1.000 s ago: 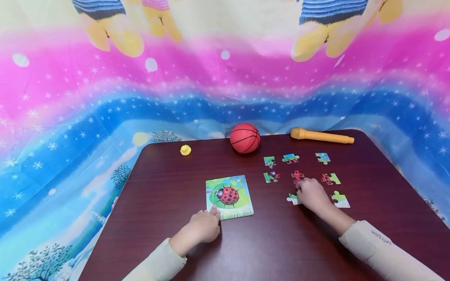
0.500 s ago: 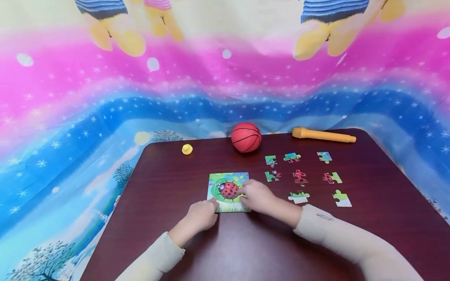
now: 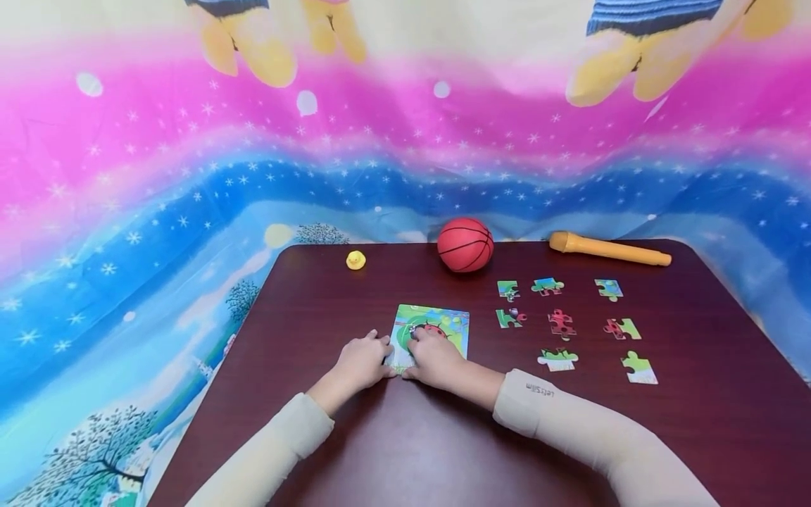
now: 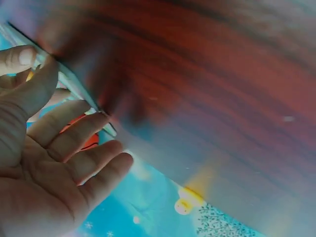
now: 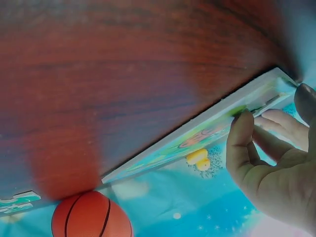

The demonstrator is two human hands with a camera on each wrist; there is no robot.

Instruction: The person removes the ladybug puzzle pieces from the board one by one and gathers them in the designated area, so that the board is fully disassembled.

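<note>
1. Head view: A person in cream sleeves works at a dark red table (image 3: 443, 436), both hands side by side at the near left corner of a ladybird puzzle board (image 3: 434, 329) that lies flat near the table's middle. The left hand (image 3: 361, 360) rests with straight fingers against the board's left edge; the right hand (image 3: 436, 358) lies on the board's picture, fingers bent down onto it, though whether they pinch a piece cannot be told here. To the right of the board, eight loose puzzle pieces (image 3: 561, 323) lie spread in rows, well apart from the hands. A red ball (image 3: 465, 244), an orange toy microphone (image 3: 608, 248) and a small yellow duck (image 3: 356, 260) stand along the far edge, before a bright starry cloth (image 3: 190, 176).

2. Left wrist view: The left hand (image 4: 47, 163) is spread open, palm to the camera, fingers (image 4: 74, 136) relaxed, their tips touching the puzzle board (image 4: 81, 101) at its edge. The picture is blurred.

3. Right wrist view: The right hand (image 5: 269, 165) has its thumb and fingertips (image 5: 242, 133) pressed against the puzzle board (image 5: 207, 131) near its corner; what lies between them is hidden. The red ball (image 5: 91, 215) and the yellow duck (image 5: 197, 159) show beyond the board.
</note>
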